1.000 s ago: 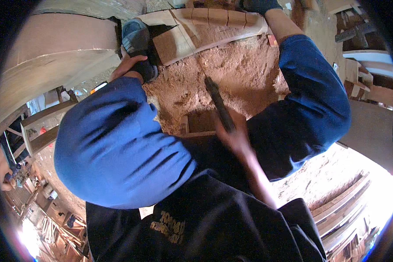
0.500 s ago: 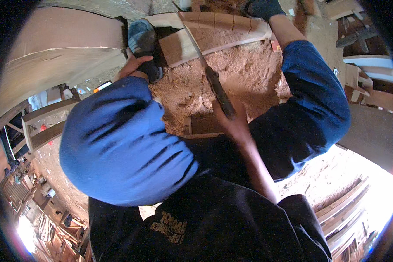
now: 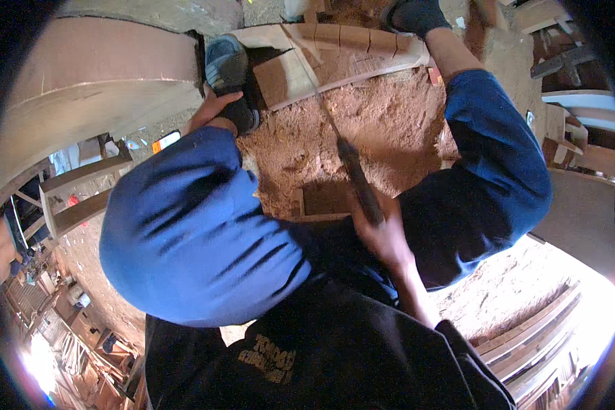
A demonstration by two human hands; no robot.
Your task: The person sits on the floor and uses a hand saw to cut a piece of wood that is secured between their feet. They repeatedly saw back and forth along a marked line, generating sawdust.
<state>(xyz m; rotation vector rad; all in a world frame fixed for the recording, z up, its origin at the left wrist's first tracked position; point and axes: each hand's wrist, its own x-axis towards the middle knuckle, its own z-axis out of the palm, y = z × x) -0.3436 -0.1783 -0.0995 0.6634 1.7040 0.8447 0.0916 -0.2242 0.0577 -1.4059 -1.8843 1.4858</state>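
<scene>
Open sawdust [image 3: 389, 130] flanks saw [image 3: 352, 164] beside board edge [image 3: 292, 83]

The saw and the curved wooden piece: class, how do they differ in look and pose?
The saw has a thin, straight blade, while the curved wooden piece is broad and arched. The saw's handle is dark; the curved wooden piece is pale brown with dark lines across it. The saw is gripped in the right hand, whereas the curved wooden piece lies low, near the feet. Both are longer than wide.

Lettering [image 3: 270, 357]: tan, printed in stacked lines on black shirt [image 3: 369, 355] worn by the person; blurred, wording indistinct
</scene>
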